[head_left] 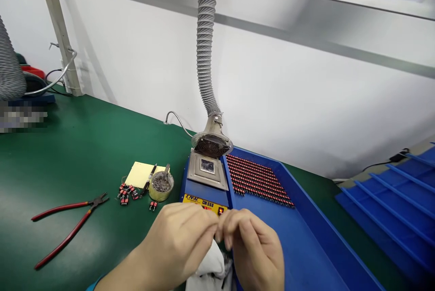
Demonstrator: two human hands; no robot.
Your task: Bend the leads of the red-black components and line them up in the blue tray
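Note:
My left hand [180, 241] and my right hand [256, 248] meet at the fingertips before a blue solder pot [208, 182]. Both are closed in a pinch; whatever is between the fingers is hidden. Molten metal [207, 166] shines in the pot's small square opening, and the fingers partly cover its yellow front panel [195, 199]. Right of the pot, a blue tray [326, 236] holds neat rows of small red-and-black components [258, 180]. Several similar loose parts [127, 191] lie at the left, with one single component [153, 206] nearer the pot.
A fume hood [212, 142] on a grey hose [206, 41] hangs over the pot's rear. Red-handled pliers [73, 232], yellow paper [138, 174], a pen [148, 180] and a round tin [161, 186] of grey dross lie left. Blue ribbed trays [390, 209] stand right. White cloth [211, 264] shows below my hands.

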